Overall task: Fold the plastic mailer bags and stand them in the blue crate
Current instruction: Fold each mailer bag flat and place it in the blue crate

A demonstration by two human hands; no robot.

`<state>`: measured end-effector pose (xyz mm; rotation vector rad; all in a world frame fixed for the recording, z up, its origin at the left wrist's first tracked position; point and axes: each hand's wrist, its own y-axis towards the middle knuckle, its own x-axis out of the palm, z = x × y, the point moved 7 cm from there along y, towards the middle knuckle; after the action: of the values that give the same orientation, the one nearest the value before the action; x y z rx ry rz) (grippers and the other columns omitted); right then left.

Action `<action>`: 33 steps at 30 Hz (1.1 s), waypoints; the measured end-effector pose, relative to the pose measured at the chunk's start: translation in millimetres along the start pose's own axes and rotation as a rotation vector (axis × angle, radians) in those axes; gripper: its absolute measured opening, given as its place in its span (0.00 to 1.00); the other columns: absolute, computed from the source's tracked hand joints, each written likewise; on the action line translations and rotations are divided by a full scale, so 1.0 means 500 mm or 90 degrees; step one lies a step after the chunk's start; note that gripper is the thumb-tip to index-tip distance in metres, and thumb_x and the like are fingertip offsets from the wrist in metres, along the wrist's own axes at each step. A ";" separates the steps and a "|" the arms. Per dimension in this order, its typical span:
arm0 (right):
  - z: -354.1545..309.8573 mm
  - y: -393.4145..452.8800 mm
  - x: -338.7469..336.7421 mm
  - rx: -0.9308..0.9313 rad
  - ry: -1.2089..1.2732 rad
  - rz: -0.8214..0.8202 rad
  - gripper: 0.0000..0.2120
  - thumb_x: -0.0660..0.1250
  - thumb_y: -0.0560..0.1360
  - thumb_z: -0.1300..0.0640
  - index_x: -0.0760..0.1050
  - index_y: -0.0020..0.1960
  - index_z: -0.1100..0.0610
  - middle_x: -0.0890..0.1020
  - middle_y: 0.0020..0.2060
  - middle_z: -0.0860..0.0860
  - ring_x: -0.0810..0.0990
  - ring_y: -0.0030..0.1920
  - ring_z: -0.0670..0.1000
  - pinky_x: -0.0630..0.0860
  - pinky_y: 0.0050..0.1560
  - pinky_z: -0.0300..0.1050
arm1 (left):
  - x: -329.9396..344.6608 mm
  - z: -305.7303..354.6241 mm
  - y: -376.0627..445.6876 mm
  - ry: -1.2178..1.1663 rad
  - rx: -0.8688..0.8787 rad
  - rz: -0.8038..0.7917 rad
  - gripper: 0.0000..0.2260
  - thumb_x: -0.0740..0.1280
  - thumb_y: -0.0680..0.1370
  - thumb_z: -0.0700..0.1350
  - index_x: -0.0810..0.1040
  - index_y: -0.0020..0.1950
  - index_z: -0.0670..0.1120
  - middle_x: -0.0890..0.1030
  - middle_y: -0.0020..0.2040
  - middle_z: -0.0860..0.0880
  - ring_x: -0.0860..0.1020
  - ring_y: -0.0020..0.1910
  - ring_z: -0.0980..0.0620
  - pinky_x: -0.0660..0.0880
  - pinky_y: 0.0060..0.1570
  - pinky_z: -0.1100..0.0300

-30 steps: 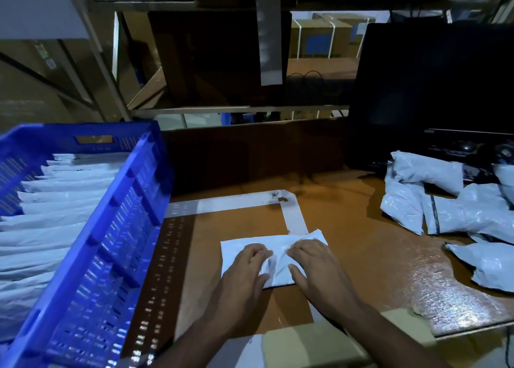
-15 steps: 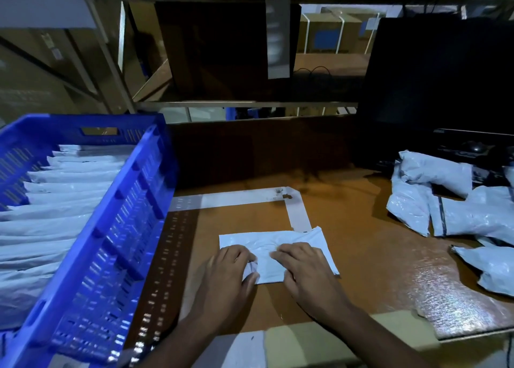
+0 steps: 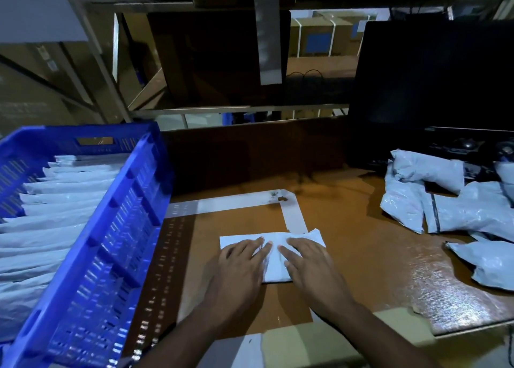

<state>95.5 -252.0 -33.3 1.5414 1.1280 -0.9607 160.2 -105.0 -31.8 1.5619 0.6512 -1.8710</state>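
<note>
Folded mailer bag flat on worktop, centre. Left hand and right hand press it, fingers straight, gripping nothing. Blue crate at 9 o'clock holds upright folded bags. Unfolded mailers heaped at 3 o'clock.

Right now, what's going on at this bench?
A person presses both hands, left hand and right hand, flat on a folded white plastic mailer bag on the brown wooden table. The blue plastic crate on the left already holds a row of standing folded bags. Unfolded grey mailer bags wait on the right.
</note>
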 end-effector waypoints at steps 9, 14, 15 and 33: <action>0.000 -0.008 -0.013 -0.007 0.037 -0.069 0.24 0.49 0.83 0.45 0.70 0.74 0.46 0.70 0.74 0.44 0.66 0.74 0.44 0.46 0.76 0.39 | -0.014 -0.002 -0.016 -0.005 -0.023 0.063 0.23 0.52 0.80 0.58 0.77 0.71 0.56 0.78 0.69 0.57 0.76 0.66 0.53 0.71 0.66 0.51; 0.036 -0.052 -0.034 0.085 0.122 -0.040 0.22 0.60 0.81 0.39 0.67 0.71 0.46 0.67 0.71 0.42 0.65 0.71 0.43 0.66 0.67 0.38 | -0.005 -0.008 -0.029 -0.052 -0.042 0.059 0.25 0.51 0.82 0.61 0.66 0.78 0.57 0.67 0.76 0.61 0.65 0.75 0.58 0.56 0.74 0.57; 0.041 -0.053 -0.031 0.101 0.120 -0.045 0.21 0.59 0.80 0.38 0.67 0.69 0.46 0.68 0.69 0.42 0.67 0.69 0.43 0.68 0.65 0.37 | -0.005 -0.012 -0.029 -0.050 -0.038 0.073 0.24 0.51 0.82 0.61 0.65 0.78 0.57 0.67 0.77 0.62 0.65 0.75 0.59 0.54 0.73 0.59; -0.015 0.019 0.031 0.015 -0.089 -0.151 0.29 0.47 0.83 0.42 0.73 0.73 0.57 0.75 0.71 0.53 0.71 0.73 0.51 0.54 0.74 0.53 | 0.027 0.006 0.016 0.020 0.013 0.042 0.27 0.45 0.85 0.58 0.64 0.80 0.48 0.64 0.80 0.51 0.62 0.79 0.54 0.51 0.77 0.53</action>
<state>109.2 -242.4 -43.7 1.3553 1.2209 -1.2256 162.3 -114.3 -44.7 1.6098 0.5895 -1.8130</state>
